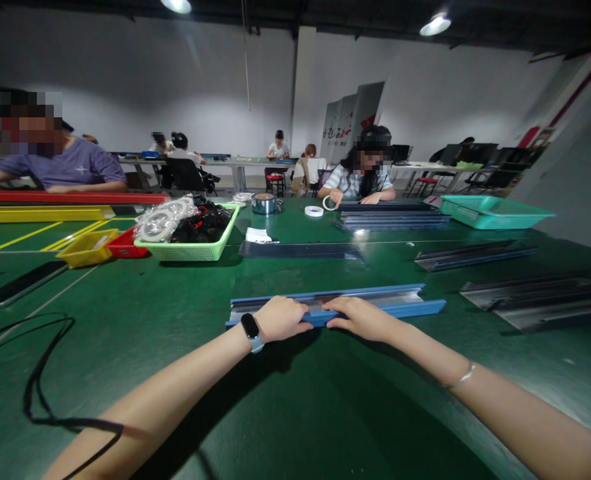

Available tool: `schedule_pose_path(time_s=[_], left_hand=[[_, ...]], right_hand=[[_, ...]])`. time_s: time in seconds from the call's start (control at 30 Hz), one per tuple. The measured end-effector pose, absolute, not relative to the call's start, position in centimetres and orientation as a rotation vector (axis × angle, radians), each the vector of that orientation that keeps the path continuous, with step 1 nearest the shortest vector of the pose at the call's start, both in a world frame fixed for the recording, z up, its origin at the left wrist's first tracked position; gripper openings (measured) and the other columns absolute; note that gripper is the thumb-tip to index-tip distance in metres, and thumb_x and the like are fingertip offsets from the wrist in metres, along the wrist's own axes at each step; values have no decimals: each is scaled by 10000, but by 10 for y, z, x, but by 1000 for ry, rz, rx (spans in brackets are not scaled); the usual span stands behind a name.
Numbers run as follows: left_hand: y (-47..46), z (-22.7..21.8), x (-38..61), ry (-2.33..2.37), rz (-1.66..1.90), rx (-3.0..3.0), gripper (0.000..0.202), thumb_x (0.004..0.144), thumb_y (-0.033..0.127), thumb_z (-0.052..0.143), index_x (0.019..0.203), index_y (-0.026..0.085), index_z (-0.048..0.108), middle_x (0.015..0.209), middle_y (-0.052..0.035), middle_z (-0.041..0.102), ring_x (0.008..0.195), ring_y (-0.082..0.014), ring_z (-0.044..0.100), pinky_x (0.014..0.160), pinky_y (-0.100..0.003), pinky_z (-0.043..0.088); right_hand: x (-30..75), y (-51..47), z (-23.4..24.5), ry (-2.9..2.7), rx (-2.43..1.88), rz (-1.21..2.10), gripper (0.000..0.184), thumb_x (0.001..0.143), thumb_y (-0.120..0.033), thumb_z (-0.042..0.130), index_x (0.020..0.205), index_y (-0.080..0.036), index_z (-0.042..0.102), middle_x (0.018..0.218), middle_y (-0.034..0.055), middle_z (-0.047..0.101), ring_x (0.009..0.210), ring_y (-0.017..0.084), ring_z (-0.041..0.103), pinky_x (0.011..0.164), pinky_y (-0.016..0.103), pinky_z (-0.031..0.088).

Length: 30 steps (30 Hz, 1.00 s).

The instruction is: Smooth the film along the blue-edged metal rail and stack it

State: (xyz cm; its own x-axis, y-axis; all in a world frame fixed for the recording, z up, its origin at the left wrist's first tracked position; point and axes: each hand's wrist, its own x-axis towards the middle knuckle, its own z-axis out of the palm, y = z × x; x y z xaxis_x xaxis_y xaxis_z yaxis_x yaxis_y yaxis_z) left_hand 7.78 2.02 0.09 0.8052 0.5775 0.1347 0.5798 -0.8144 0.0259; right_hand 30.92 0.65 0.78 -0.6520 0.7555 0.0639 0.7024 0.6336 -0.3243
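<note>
A long blue channel-shaped profile [400,308] with a silvery inside lies across the green table in front of me. My left hand [281,319], with a watch on the wrist, grips its near wall left of the middle. Close beside it my right hand [358,317] grips the same wall, thumb on the near side and fingers over the edge. Both hands are closed on the profile, and the fingertips inside the channel are partly hidden. Just beyond lies a flat dark strip [300,250].
Dark profiles [475,255] lie at right, with more [550,297] nearer. A green basket [195,250] of bagged parts stands at left beside a yellow tray [86,248]. A black cable [40,400] loops at lower left. A co-worker [362,173] sits opposite, near a teal basket [495,212].
</note>
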Motion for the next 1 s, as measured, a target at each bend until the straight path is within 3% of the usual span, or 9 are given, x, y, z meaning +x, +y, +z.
schedule_pose_path(time_s=[0.63, 1.0], left_hand=[[25, -6, 80, -924, -180, -2936, 419, 933, 459, 348, 908, 161, 642, 855, -93, 693, 783, -244, 669, 693, -327, 492], [24, -1, 75, -908, -176, -2968, 374, 867, 505, 477, 930, 167, 623, 897, -73, 691, 800, -231, 664, 664, -286, 481]], right_hand=[[304, 7, 13, -2683, -1192, 416, 418, 833, -444, 562, 1159, -187, 613, 1166, 98, 627, 1060, 255, 579, 930, 371, 426], [305, 12, 9, -2677, -1166, 504, 382, 856, -423, 542, 1148, -189, 621, 1177, 98, 622, 1085, 255, 565, 949, 371, 407]])
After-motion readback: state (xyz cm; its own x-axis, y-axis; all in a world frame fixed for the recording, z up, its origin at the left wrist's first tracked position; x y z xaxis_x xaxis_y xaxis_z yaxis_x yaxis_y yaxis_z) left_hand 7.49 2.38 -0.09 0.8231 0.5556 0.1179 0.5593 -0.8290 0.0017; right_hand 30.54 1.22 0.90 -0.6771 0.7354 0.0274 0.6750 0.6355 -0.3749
